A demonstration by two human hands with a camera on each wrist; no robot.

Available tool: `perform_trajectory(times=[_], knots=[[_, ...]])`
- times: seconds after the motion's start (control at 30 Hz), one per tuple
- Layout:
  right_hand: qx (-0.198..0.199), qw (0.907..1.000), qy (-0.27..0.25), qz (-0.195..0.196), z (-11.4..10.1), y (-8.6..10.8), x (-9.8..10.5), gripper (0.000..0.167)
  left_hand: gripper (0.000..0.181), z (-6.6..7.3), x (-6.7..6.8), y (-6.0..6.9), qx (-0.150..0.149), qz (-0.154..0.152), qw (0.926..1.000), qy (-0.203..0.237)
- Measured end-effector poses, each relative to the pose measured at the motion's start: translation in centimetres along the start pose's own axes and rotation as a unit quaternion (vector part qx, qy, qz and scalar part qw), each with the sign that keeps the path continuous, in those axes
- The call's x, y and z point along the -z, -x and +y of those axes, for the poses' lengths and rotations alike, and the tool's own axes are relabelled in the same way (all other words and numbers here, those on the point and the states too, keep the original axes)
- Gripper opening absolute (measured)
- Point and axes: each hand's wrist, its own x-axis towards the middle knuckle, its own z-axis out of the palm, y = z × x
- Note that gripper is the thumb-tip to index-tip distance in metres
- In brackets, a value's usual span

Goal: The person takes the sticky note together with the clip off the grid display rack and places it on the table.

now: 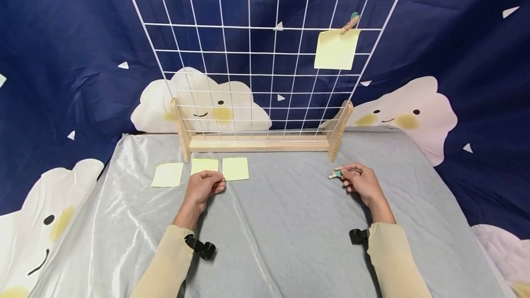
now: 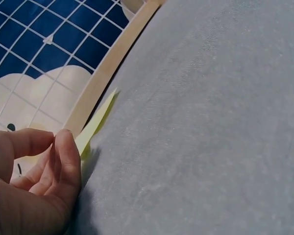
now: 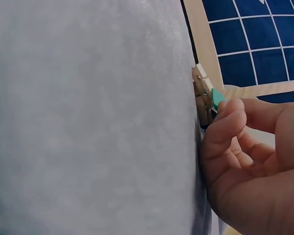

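My left hand [image 1: 204, 187] is at the lower left corner of the right-hand yellow sticky note [image 1: 236, 169], pinching it there. In the left wrist view the note [image 2: 97, 125] stands tilted beyond the fingers, its near part hidden by them. Two more sticky notes lie to the left, the middle one [image 1: 204, 164] partly behind the hand and the far left one [image 1: 167, 174] apart from it. My right hand [image 1: 362, 183] pinches the green piece on a wooden clothespin [image 3: 203, 95] close to the cloth. Whether a second clothespin lies against it, I cannot tell.
A white wire grid [image 1: 261, 54] rises from a wooden stand [image 1: 258, 144] at the back of the grey cloth [image 1: 281, 224]. On its upper right, another clothespin [image 1: 349, 25] holds a yellow note [image 1: 337, 50]. Behind hangs a dark blue curtain [image 1: 62, 36] with cloud prints.
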Motion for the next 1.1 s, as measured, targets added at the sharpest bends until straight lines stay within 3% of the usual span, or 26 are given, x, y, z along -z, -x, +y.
perform_trajectory(times=[0.37,0.7,1.1], knots=[[0.031,0.9993,0.002,0.02,-0.5,0.2,1.0,0.03,0.02,0.0,-0.3,0.0,-0.005,-0.007,0.9998,0.015],[0.065,0.9964,0.034,0.042,-1.8,0.2,1.4,0.033,0.013,0.3,-1.1,-0.3,-0.02,-0.015,0.9994,0.023],[0.105,0.9924,0.04,0.05,-3.6,0.5,1.2,0.033,0.014,1.8,-2.7,-0.4,-0.04,-0.047,0.998,0.013]])
